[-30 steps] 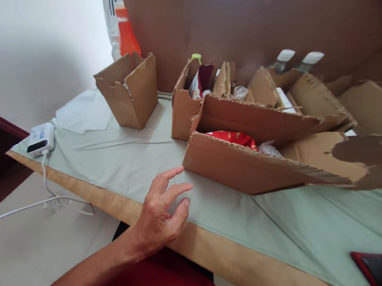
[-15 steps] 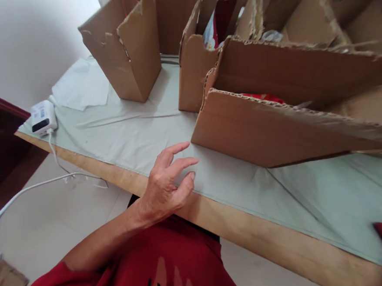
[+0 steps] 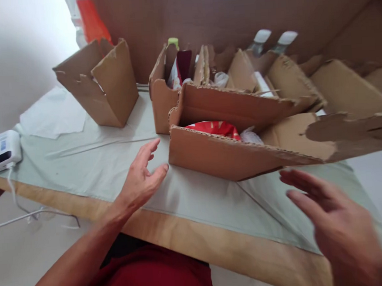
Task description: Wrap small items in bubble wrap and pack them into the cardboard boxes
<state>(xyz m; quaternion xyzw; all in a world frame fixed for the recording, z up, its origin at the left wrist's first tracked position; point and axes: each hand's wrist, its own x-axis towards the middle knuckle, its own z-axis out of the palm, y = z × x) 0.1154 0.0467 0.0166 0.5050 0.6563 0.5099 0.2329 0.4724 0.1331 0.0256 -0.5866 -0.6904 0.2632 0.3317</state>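
My left hand [image 3: 141,179] hovers over the cloth beside the near left corner of a cardboard box [image 3: 208,152], fingers apart and nothing in them. On the other side, my right hand [image 3: 340,219] is slightly blurred and open, its fingertips close to the box's lower front edge; whether they touch it I cannot tell. Inside this long front box lie a red packet [image 3: 214,128] and a clear plastic bag [image 3: 251,136]. Directly behind stand more cardboard compartments, one holding a dark red and white packet [image 3: 182,69].
A separate cardboard box [image 3: 108,87] stands at the back left, with an orange bag [image 3: 92,21] behind it. White paper [image 3: 53,113] and a white corded device [image 3: 3,149] lie on the left. Two white-capped bottles [image 3: 262,37] rise at the back. Pale green cloth [image 3: 91,163] covers the table.
My right hand has come into view from the right. My left hand stays open, its fingers now straighter. The view has shifted right and up, showing more of the boxes.
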